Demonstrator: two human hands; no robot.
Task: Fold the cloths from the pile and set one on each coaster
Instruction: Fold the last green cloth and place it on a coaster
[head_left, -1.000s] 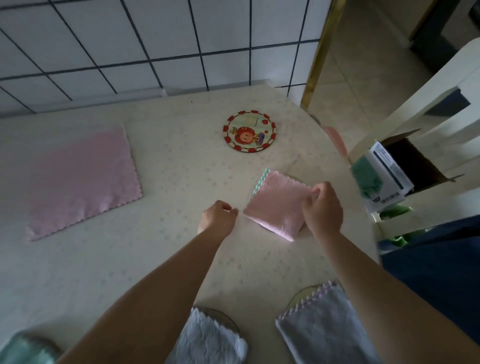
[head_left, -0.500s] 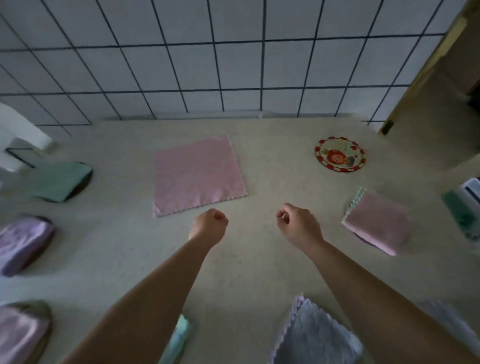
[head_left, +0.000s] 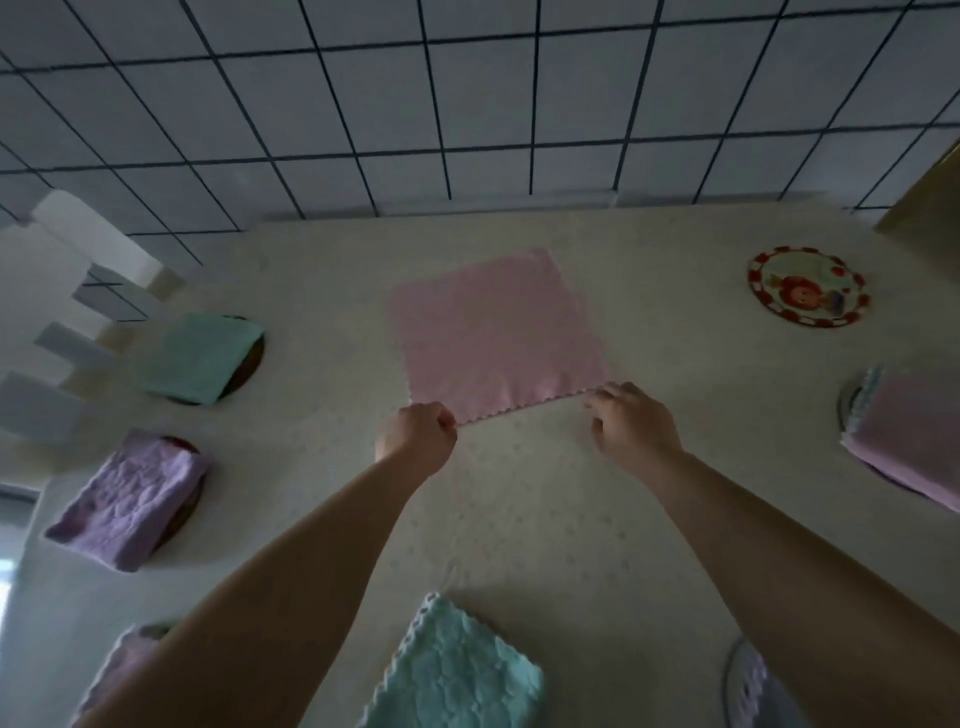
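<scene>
An unfolded pink cloth (head_left: 496, 332) lies flat in the middle of the table. My left hand (head_left: 415, 436) is closed in a pinch on its near left corner. My right hand (head_left: 631, 421) has its fingertips on the near right corner. A bare round coaster (head_left: 808, 286) with a red rim and a cartoon picture sits at the far right. Folded cloths rest on coasters around the table: a green one (head_left: 200, 356), a purple one (head_left: 130, 499), a pink one (head_left: 909, 431) and a teal one (head_left: 457, 670).
A white slatted chair (head_left: 78, 312) stands at the table's left edge. The tiled wall (head_left: 467, 104) runs along the far side. More folded cloths peek in at the bottom left (head_left: 119, 670) and bottom right (head_left: 753, 686).
My right hand let go of the folded pink cloth on the right coaster. Both hands moved left to the flat pink cloth and took its near corners. The view swung left.
</scene>
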